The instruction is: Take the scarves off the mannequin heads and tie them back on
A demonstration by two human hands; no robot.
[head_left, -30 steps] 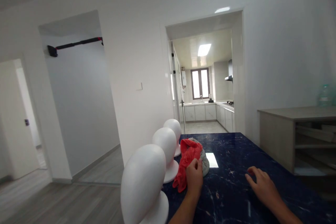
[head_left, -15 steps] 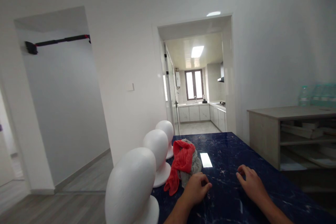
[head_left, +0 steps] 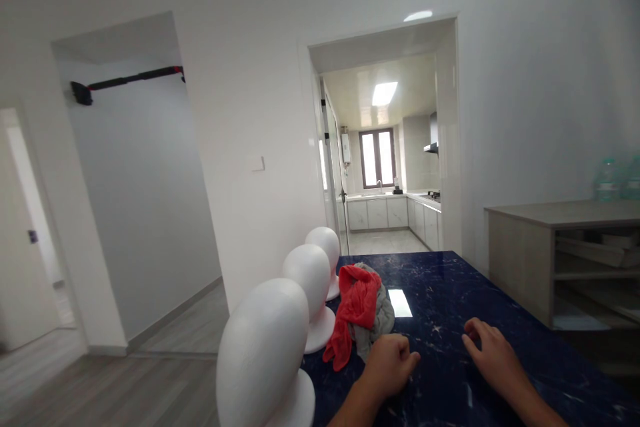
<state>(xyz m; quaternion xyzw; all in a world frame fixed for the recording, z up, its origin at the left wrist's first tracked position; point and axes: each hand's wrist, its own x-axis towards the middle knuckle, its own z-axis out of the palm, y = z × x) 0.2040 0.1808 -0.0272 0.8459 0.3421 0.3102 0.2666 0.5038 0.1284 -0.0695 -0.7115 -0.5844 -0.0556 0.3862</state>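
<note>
Red cloth [head_left: 356, 310]: I see it just ahead of L hand [head_left: 390, 365], apart
L grip: clenched, empty
R hand [head_left: 493, 359]: fingers spread, resting on desk [head_left: 450, 287]

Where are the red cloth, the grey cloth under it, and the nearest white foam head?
red cloth [head_left: 356, 303], head view, middle of its folds.
grey cloth [head_left: 381, 317], head view, its right side.
nearest white foam head [head_left: 263, 353], head view, its rounded front.

You had three white foam heads [head_left: 313, 293] lined along the left edge of the dark marble desk [head_left: 450, 293], a grey shelf unit [head_left: 565, 253] at the right.
</note>
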